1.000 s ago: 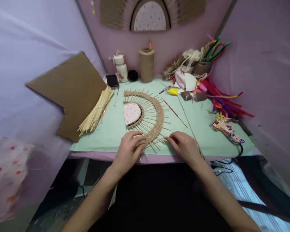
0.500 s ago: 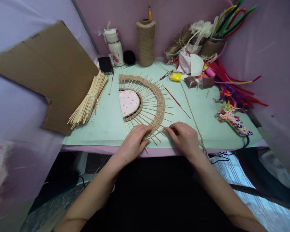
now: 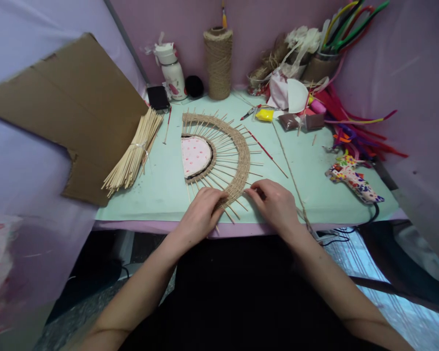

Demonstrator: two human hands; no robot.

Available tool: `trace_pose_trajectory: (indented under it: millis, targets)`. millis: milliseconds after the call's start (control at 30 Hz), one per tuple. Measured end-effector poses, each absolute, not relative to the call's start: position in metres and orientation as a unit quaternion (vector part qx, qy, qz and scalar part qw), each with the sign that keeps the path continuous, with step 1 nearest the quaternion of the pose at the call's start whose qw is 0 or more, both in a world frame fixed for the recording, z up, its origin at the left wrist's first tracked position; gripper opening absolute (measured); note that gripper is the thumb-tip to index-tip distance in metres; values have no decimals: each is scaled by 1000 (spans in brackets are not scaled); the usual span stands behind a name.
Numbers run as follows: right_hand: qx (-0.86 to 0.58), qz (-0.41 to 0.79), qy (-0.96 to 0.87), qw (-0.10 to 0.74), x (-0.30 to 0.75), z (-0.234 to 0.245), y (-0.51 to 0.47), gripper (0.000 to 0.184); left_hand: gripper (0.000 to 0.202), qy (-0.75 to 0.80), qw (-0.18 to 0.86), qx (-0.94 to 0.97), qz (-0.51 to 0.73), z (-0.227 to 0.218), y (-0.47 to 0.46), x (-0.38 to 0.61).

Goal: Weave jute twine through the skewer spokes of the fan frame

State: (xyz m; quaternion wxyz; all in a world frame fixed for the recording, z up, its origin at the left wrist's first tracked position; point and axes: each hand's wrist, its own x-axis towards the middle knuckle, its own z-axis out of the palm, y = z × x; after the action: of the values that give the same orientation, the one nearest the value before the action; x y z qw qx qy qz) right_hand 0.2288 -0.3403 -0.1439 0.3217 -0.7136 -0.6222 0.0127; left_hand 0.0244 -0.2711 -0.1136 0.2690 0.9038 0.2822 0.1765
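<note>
A half-circle woven piece [image 3: 243, 163] lies on the table, with thin sticks fanning out through a wide band of brown twine. Its flat side faces left, and a half-round of white fabric with pink spots [image 3: 196, 155] fills the centre, edged in black and brown. My left hand [image 3: 204, 210] grips the lower end of the twine band, thumb in front and fingers on top. Just right of the band, my right hand [image 3: 274, 202] pinches thumb and forefinger together by the stick ends; what lies between them is too small to make out.
Left stand a tied bundle of sticks [image 3: 135, 151] and cardboard [image 3: 69, 112]. Behind are a bottle [image 3: 173, 75] and a twine spool [image 3: 218, 66]. A red-wrapped stick [image 3: 265, 148] and a twine strand [image 3: 290, 168] lie right, before a patterned glue gun [image 3: 354, 183].
My right hand has shifted slightly left and up, closer to the twine band. The woven piece has turned a little, and my left hand keeps its grip.
</note>
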Motion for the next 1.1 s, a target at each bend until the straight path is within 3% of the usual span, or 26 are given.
trace_pose_trajectory:
  millis: [367,567,1100]
  targets:
    - [-694,44,-639,329,242,-140,-362,19,18,276,261,912,155,-111,-268,23]
    - [-688,66,-647,321,232,-137,-370,18,30,302,219,923,89,-110,-269,25]
    - [-677,114,-678,263,215,-145,-399,24,23,292,206,931,76,-110,-266,23]
